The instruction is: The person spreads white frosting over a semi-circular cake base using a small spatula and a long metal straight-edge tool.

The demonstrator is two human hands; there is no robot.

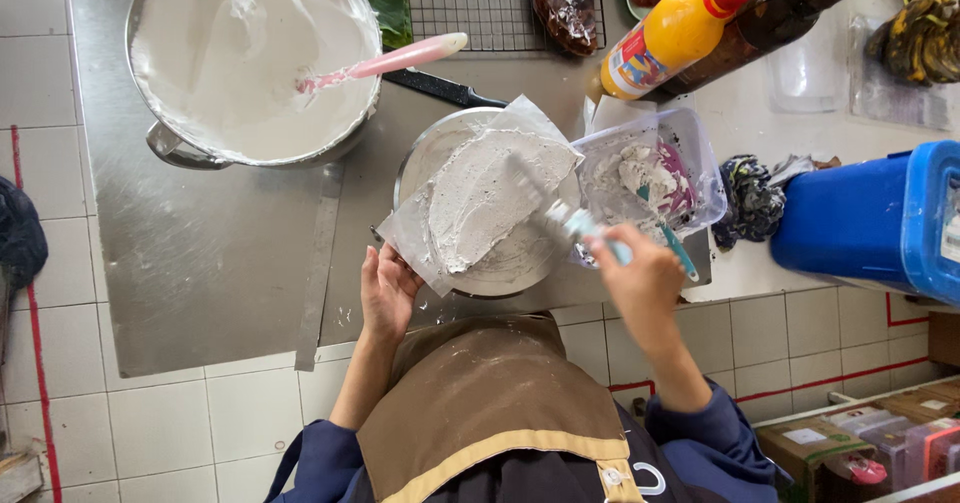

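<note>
A clear plastic sheet [520, 128] smeared with white paste lies over a round metal plate [425, 158] on the steel counter. My left hand [385, 293] presses the sheet's near corner, fingers spread flat. My right hand [640, 273] grips a light blue-handled spatula [560, 213] whose blade rests on the paste, blurred by motion. Just right of the plate stands a clear plastic tub [690, 153] holding white paste and a teal-handled utensil [675, 243].
A big metal pot [160, 143] of white batter with a pink spatula [400, 58] stands at the back left. Behind are a wire rack [470, 3], a black-handled knife [445, 88], a yellow squeeze bottle [670, 38] and a dark bottle [790, 3]. A blue bin [870, 218] is right.
</note>
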